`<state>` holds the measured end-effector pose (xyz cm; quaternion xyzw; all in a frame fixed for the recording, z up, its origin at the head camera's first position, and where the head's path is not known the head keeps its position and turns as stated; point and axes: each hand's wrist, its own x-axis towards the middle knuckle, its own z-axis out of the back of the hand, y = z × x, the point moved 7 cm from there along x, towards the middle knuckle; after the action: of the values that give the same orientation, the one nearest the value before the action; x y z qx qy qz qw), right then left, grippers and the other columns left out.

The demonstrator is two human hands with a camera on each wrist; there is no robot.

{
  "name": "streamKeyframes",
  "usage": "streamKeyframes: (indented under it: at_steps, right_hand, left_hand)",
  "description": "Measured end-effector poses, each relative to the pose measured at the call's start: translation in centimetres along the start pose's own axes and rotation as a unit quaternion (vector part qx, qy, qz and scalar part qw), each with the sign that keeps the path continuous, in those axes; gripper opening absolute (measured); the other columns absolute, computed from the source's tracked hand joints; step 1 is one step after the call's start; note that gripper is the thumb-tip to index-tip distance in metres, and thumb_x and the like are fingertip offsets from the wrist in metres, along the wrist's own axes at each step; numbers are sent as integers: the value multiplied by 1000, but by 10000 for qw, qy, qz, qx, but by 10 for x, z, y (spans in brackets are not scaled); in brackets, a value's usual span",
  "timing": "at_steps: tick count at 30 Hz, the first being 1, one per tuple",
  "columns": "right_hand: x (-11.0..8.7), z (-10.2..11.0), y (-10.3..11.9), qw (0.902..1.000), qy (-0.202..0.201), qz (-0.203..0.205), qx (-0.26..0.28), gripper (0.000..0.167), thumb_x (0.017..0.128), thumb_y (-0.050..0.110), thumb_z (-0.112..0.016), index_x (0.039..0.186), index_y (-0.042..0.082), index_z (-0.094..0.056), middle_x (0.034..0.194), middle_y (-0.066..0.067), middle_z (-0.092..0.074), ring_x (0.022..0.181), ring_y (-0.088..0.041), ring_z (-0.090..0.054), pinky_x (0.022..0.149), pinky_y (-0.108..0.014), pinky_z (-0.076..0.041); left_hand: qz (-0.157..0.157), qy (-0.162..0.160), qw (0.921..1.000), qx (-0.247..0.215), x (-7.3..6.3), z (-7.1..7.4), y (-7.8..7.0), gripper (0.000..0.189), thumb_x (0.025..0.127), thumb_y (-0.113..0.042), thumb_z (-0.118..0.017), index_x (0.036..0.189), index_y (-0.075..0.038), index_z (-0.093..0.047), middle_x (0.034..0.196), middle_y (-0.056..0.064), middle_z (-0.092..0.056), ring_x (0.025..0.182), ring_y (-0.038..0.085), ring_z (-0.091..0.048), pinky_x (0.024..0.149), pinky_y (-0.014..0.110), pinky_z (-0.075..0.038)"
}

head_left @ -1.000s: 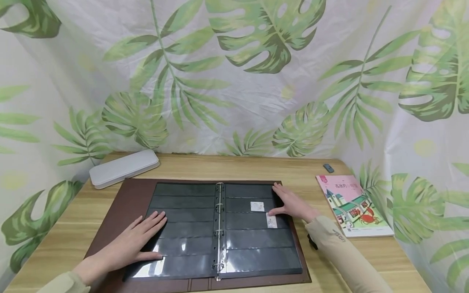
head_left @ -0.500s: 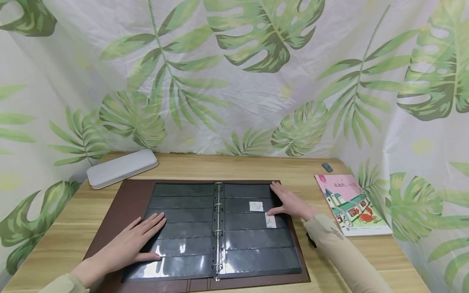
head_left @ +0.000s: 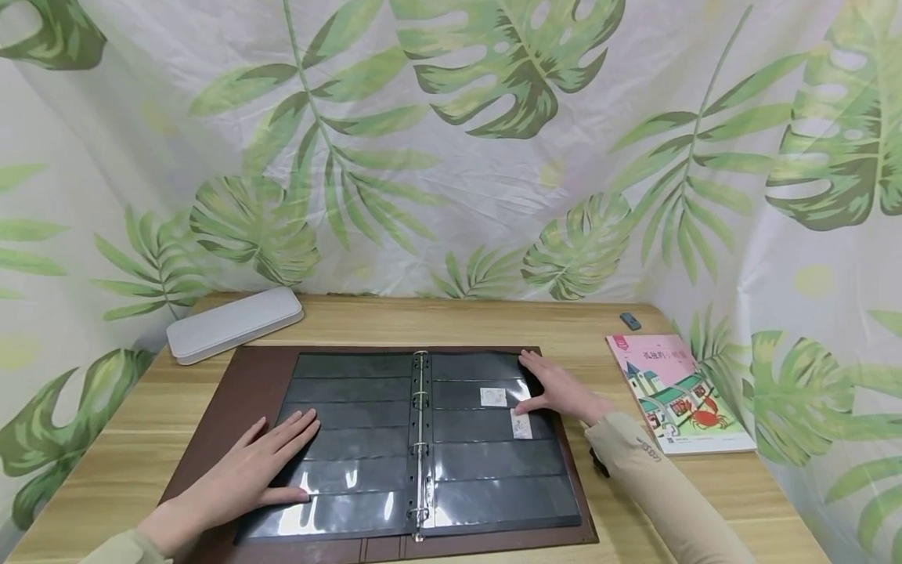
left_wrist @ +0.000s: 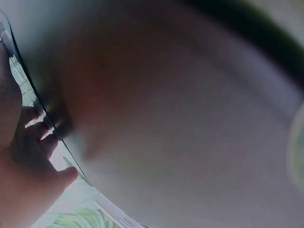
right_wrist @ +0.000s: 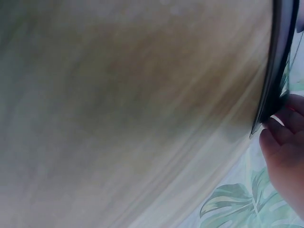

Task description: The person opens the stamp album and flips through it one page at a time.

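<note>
currently, a ring binder (head_left: 225,392) with black pocketed pages lies open on the wooden table (head_left: 451,321), between the person's two hands. the left hand (head_left: 257,462) rests over the outer edge of the left page, fingers extended and thumb spread away, gripping nothing. the right hand (head_left: 564,392) is at the outer edge of the right page, fingers reaching toward its far corner, thumb held apart, its tip at the top of the lower white slip (head_left: 521,425); it appears to touch without grasping. the upper white slip (head_left: 493,397) sits one row farther up, slightly left. a pale case (head_left: 236,323) lies beyond the binder's far left corner; a pink picture book (head_left: 682,395) and a small dark block (head_left: 630,321) are to the right.
</note>
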<state>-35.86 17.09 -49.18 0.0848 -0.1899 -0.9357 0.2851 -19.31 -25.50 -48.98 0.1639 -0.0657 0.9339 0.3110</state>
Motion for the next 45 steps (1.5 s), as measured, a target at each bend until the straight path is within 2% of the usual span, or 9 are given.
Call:
streamKeyframes:
  at_steps: [8,12,15,19,23,28,34,37,45]
  right_hand:
    - [-2,5,5,9995,-245,164,125,99,73,51,-83,147,-2,-43,149,-23,-48,137,-40,-48,110,-53,-42]
    - [-3,9,10,9970,-582,493,-121,91,68,46,-88,138,-2,-54,138,-22,-57,127,-37,-55,105,-51,-46]
    - [-4,10,12,9952,-759,576,-239,86,65,45,-89,133,2,-61,123,-18,-57,109,-29,-55,94,-43,-49]
    - [-5,10,11,9969,-726,315,-31,86,65,45,-90,134,5,-61,105,-11,-46,89,-18,-42,76,-30,-40]
    - [-5,12,6,9970,-741,-52,224,87,66,42,-90,136,2,-58,101,-12,-41,84,-18,-35,72,-28,-34]
    - [-8,16,-4,9904,-1031,-578,715,85,71,32,-90,138,-4,-53,111,-19,-45,83,-18,-43,72,-28,-41]
    - [-16,24,-10,9687,-1398,-763,1905,78,78,11,-83,140,-13,-43,118,-30,-52,90,-29,-63,76,-28,-56]
    - [-20,26,-12,9607,-1265,-821,2330,62,85,8,-76,133,-16,-48,116,-33,-60,97,-37,-68,77,-31,-59]
    - [-37,16,-12,9338,151,-1101,3402,35,98,7,-57,118,-21,-53,96,-22,-70,78,-12,-67,75,-32,-62]
  left_hand:
    - [111,-11,9999,-60,1,3,-2,88,79,-67,-67,146,-12,-50,150,10,-51,148,-10,-2,118,16,18]
    - [78,-31,9999,-85,1,3,-3,88,79,-66,-67,146,-11,-50,150,10,-51,148,-10,-1,126,30,3]
    - [52,-51,10000,-56,0,3,-3,88,79,-66,-68,146,-11,-50,150,10,-51,148,-10,0,126,30,3]
    - [49,-37,10000,-12,-1,1,-1,89,79,-66,-68,146,-11,-49,150,9,-51,149,-9,-2,120,18,17]
    - [90,-56,9999,-43,0,2,-1,89,79,-66,-67,146,-11,-49,151,9,-51,150,-7,-9,124,22,10]
    - [89,-30,9999,-37,-1,2,-1,89,79,-66,-67,147,-11,-49,150,9,-51,150,-7,-8,122,20,13]
    - [12,-6,10000,-47,-2,-2,0,91,78,-64,-69,148,-10,-47,153,9,-48,150,-8,-2,119,19,19]
    - [-47,-115,9999,-34,-1,2,-2,90,77,-64,-70,146,-9,-50,151,9,-50,149,-10,0,119,18,18]
    - [-91,-138,9999,-30,-1,4,-2,91,76,-64,-71,145,-9,-50,152,9,-49,148,-11,5,118,16,19]
